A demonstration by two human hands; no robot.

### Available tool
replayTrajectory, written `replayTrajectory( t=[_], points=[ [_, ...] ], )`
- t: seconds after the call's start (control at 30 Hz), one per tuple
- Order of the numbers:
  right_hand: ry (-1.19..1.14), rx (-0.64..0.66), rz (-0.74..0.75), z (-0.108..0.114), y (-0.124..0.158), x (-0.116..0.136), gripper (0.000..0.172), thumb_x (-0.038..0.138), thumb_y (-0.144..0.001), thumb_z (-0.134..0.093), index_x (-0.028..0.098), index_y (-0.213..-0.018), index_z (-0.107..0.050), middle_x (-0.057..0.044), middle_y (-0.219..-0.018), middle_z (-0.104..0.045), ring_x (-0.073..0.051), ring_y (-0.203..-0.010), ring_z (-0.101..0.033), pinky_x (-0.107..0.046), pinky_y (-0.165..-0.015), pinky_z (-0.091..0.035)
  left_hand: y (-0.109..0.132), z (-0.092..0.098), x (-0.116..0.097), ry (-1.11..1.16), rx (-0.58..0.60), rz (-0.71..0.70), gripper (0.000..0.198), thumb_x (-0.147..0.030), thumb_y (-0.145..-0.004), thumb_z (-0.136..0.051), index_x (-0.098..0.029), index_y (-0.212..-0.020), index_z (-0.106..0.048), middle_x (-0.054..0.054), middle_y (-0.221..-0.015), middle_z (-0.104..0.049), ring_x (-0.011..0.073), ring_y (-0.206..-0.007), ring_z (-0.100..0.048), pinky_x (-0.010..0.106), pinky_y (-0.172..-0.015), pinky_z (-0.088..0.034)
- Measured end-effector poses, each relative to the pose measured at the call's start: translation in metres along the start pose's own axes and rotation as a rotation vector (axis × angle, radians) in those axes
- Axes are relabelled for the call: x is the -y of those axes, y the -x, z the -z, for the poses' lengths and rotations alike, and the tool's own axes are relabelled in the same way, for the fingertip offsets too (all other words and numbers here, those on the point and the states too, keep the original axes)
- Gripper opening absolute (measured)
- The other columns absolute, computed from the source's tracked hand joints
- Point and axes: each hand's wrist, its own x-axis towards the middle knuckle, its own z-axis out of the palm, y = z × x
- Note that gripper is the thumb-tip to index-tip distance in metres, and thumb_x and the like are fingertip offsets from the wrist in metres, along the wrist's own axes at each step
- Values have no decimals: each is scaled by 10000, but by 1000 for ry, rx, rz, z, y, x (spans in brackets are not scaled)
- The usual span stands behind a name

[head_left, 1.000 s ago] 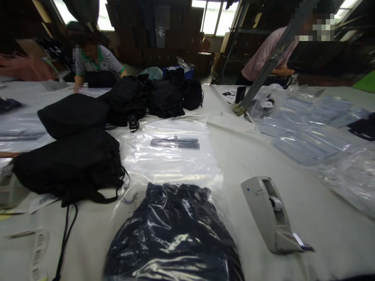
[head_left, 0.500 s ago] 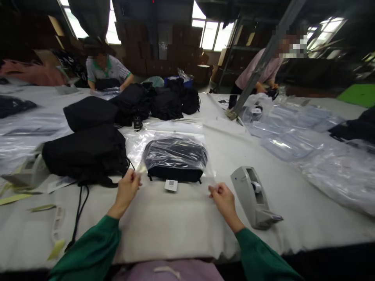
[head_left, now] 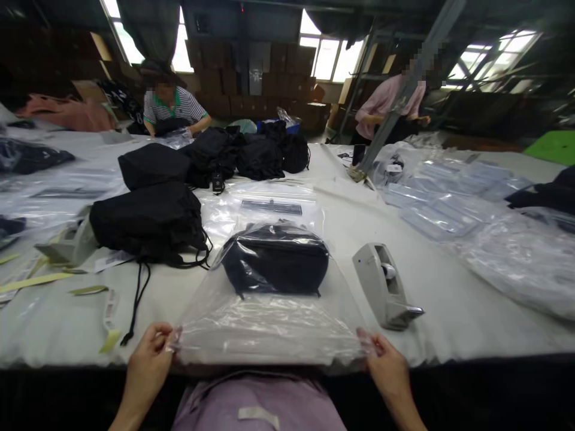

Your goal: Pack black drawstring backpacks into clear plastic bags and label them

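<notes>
A clear plastic bag [head_left: 269, 317] is stretched toward me over the front edge of the table, with a dark pouch [head_left: 278, 263] inside its far part. My left hand [head_left: 155, 347] pinches the bag's near left corner, and my right hand [head_left: 381, 356] pinches its near right corner. Just beyond the pouch lies a flat clear bag with a dark printed strip [head_left: 272, 207]. The white tag seen before on the pouch does not show.
A grey tape dispenser [head_left: 386, 287] stands to the right. Black drawstring bags [head_left: 148, 221] lie at the left beside another dispenser [head_left: 74, 242]. Clear plastic bags [head_left: 440, 209] cover the right side. Across the table are two people [head_left: 173, 108].
Both my hands have come nearer and moved farther apart, drawing the open end of the clear bag toward me. The plastic now extends well past the pouch's near side.
</notes>
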Motion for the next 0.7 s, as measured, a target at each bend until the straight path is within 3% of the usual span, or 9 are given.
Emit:
replayTrajectory(
  t=[0.13,0.23,0.3,0.33,0.43,0.5,0.57,0.63,0.7],
  points=[
    [97,174,22,15,37,-7,567,692,-810,-467,241,-484,-576,-24,-367,-519,-185,-298,-466,-307,-316,-360,32,20,10,-179,-83,-130,363,-584,-811,-556,-227,-781,-612,-19,-612,-642,188,-568,-629,294,-579,-532],
    [113,301,365,-2,67,14,434,515,-901,-499,225,-622,-663,-32,-546,-635,-213,-492,-621,-300,-473,-516,56,19,-14,-311,-231,-511,259,-482,-841,-590,-233,-906,-621,35,-825,-669,254,-776,-662,396,-758,-546],
    [95,369,655,-28,76,37,274,335,-941,-477,200,-907,-714,-71,-826,-714,-232,-752,-690,-330,-713,-583,64,3,-43,-384,-278,-860,377,-407,-805,-686,-231,-1111,-555,106,-1072,-633,314,-1005,-623,481,-913,-492],
    [89,406,784,-42,76,49,277,246,-948,-436,190,-1016,-699,-91,-919,-711,-230,-846,-687,-345,-792,-581,64,-9,-58,-444,-231,-999,498,-378,-786,-721,-238,-1212,-503,148,-1217,-578,344,-1123,-571,524,-974,-447],
    [169,499,1037,-80,65,77,417,74,-906,-360,160,-1225,-614,-144,-1186,-658,-237,-1126,-609,-402,-973,-521,49,-47,-92,-725,-27,-1209,637,-237,-803,-708,-323,-1371,-432,169,-1438,-436,374,-1243,-477,601,-1034,-347],
    [276,523,1060,-98,55,86,423,93,-913,-392,140,-1298,-561,-160,-1296,-610,-261,-1264,-518,-440,-1046,-464,30,-66,-100,-863,49,-1224,602,-97,-837,-603,-312,-1379,-456,162,-1375,-507,319,-1114,-562,532,-952,-422],
    [360,525,1013,-111,47,87,403,197,-941,-468,121,-1332,-531,-169,-1320,-598,-288,-1301,-482,-454,-1067,-439,12,-76,-100,-899,121,-1220,449,-21,-859,-480,-217,-1252,-574,134,-1126,-638,245,-899,-614,404,-794,-486],
    [407,519,972,-121,41,84,425,286,-939,-532,120,-1330,-536,-168,-1319,-603,-309,-1284,-498,-464,-1073,-428,2,-81,-98,-866,188,-1245,328,-28,-893,-403,-173,-1058,-645,77,-879,-649,211,-760,-600,338,-683,-486],
    [400,503,995,-133,34,80,382,279,-935,-534,157,-1295,-572,-138,-1311,-617,-310,-1248,-531,-471,-1075,-420,2,-85,-94,-815,203,-1300,312,-55,-918,-371,-189,-972,-648,43,-784,-625,193,-710,-595,310,-640,-485]
  ],
)
